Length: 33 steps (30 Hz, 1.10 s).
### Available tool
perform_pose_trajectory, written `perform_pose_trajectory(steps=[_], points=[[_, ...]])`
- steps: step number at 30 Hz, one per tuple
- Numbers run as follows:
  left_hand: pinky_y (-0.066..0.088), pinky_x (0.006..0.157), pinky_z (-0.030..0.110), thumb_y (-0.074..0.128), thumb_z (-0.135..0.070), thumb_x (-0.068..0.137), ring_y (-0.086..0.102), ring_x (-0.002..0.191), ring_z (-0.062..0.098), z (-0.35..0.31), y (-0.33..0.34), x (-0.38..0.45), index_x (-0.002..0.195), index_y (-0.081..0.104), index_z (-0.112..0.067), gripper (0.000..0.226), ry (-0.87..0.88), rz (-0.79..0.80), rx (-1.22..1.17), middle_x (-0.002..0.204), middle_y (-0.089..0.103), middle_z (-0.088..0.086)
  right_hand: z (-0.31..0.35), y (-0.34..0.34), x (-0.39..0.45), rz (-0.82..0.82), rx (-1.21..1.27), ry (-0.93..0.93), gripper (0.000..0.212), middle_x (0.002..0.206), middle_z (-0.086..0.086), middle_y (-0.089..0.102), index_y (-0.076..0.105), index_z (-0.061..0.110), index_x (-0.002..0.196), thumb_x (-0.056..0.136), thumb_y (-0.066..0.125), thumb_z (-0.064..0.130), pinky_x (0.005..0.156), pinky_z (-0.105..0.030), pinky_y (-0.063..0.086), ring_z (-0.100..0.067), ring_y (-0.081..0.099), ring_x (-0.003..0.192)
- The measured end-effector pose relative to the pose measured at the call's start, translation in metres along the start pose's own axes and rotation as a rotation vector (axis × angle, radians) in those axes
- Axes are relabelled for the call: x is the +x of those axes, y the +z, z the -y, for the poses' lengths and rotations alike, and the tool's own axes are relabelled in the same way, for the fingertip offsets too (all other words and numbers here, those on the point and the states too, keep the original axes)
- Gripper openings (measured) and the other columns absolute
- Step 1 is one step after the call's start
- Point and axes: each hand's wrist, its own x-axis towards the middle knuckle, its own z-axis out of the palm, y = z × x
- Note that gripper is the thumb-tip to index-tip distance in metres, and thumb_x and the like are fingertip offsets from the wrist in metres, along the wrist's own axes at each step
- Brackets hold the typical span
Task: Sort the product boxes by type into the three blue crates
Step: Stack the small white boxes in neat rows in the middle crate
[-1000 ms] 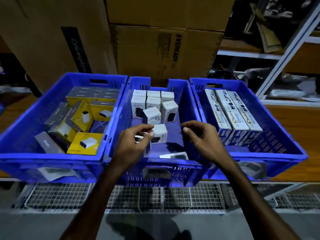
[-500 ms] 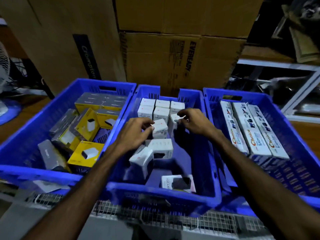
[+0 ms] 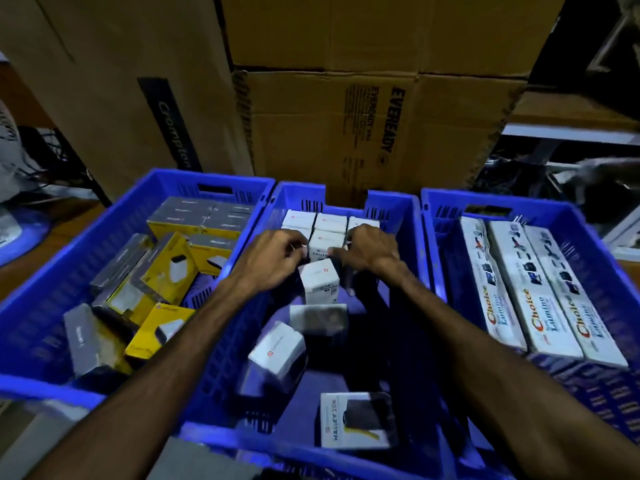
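Three blue crates stand side by side. The left crate (image 3: 48, 292) holds yellow and grey boxes (image 3: 172, 270) in a jumble. In the middle crate (image 3: 419, 271), small white boxes (image 3: 329, 223) stand in neat rows at the far end. The right crate (image 3: 446, 211) holds three long white "Choice" boxes (image 3: 533, 299). My left hand (image 3: 273, 263) and my right hand (image 3: 372, 249) meet at the front of the white rows, fingertips pinching one white box (image 3: 323, 245) from both sides. Loose white boxes (image 3: 318, 284) lie nearer me in the same crate.
Large brown cartons (image 3: 381, 126) rise directly behind the crates. A fan (image 3: 8, 140) sits at the far left, and a metal shelf (image 3: 571, 135) at the right. A flat "Halley 20K" box (image 3: 356, 420) lies near the middle crate's front wall.
Both hands have reached further into the middle crate to the far rows of white boxes and closed toward each other. The box my left hand carried now stands just in front of the rows.
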Motion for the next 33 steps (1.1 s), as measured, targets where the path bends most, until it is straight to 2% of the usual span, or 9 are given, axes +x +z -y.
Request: perform_pose_trajectory(steps=[4,7,11,17,21,25,27,30,33], points=[[0.059,0.085,0.041,0.066,-0.022,0.095,0.073,0.097,0.021,0.004,-0.003,0.025,0.109,0.077,-0.018,0.018,0.023,0.005,-0.048,0.107,0.08,0.002,0.003,0.008,0.013,0.065,-0.148,-0.008,0.075,0.136,-0.013,0.061,0.069,0.017,0.123,0.079,0.059,0.078,0.116,-0.064,0.024,-0.038,0.052,0.131],[0.059,0.087,0.039,0.068,-0.019,0.096,0.072,0.094,0.017,0.014,-0.001,0.035,0.106,0.079,-0.016,0.015,0.024,-0.034,-0.125,0.105,0.08,0.0,0.008,0.012,0.017,0.057,-0.04,0.019,0.059,0.129,-0.013,0.064,0.071,0.014,0.114,0.083,0.067,0.064,0.11,-0.06,0.031,-0.037,0.058,0.123],[0.059,0.085,0.033,0.072,-0.016,0.094,0.072,0.088,0.007,0.022,0.004,0.04,0.098,0.079,-0.019,0.009,-0.023,-0.131,-0.332,0.093,0.078,-0.007,0.014,0.012,0.02,0.075,0.044,0.086,0.036,0.118,-0.015,0.069,0.071,0.008,0.104,0.091,0.068,0.041,0.085,-0.042,0.037,-0.034,0.062,0.118],[0.059,0.086,0.036,0.07,-0.019,0.095,0.071,0.088,0.008,0.028,0.007,0.04,0.096,0.078,-0.018,0.008,-0.037,-0.161,-0.425,0.093,0.078,-0.006,0.014,0.018,0.024,0.114,0.142,0.178,0.032,0.088,-0.004,0.062,0.059,0.017,0.078,0.086,0.074,0.045,0.099,-0.049,0.044,-0.032,0.065,0.109],[0.06,0.083,0.04,0.063,-0.03,0.091,0.072,0.086,0.012,0.03,0.01,0.041,0.096,0.077,-0.021,0.018,-0.034,-0.132,-0.393,0.092,0.079,-0.006,0.019,0.018,0.017,-0.109,0.264,0.267,0.033,0.106,0.0,0.075,0.073,0.021,0.097,0.084,0.076,0.052,0.102,-0.046,0.037,-0.025,0.063,0.116],[0.06,0.084,0.039,0.061,-0.03,0.092,0.072,0.089,0.013,0.03,0.01,0.04,0.1,0.077,-0.021,0.02,-0.036,-0.123,-0.374,0.096,0.079,-0.006,0.009,0.008,0.012,-0.303,0.27,0.284,0.023,0.113,-0.009,0.075,0.074,0.019,0.107,0.087,0.07,0.031,0.096,-0.045,0.045,-0.034,0.066,0.116],[0.06,0.087,0.039,0.064,-0.023,0.096,0.072,0.092,0.013,0.031,0.011,0.042,0.102,0.078,-0.02,0.016,-0.026,-0.118,-0.355,0.1,0.08,-0.005,-0.006,0.004,0.014,-0.166,0.227,0.222,0.034,0.123,-0.014,0.072,0.072,0.016,0.12,0.087,0.07,0.02,0.094,-0.043,0.05,-0.035,0.065,0.118],[0.059,0.089,0.038,0.062,-0.022,0.097,0.072,0.092,0.013,0.032,0.013,0.043,0.103,0.077,-0.021,0.016,-0.026,-0.105,-0.33,0.103,0.08,-0.006,-0.025,0.002,0.017,0.168,0.323,0.14,0.041,0.109,-0.019,0.073,0.075,0.008,0.115,0.08,0.055,0.017,0.084,-0.034,0.052,-0.032,0.069,0.104],[0.059,0.087,0.038,0.06,-0.025,0.097,0.071,0.09,0.013,0.032,0.014,0.042,0.105,0.076,-0.024,0.018,-0.029,-0.087,-0.282,0.104,0.079,-0.007,-0.06,0.022,0.032,0.288,0.502,0.226,0.033,0.113,-0.02,0.072,0.071,0.006,0.118,0.088,0.06,0.013,0.097,-0.048,0.057,-0.034,0.069,0.107]])
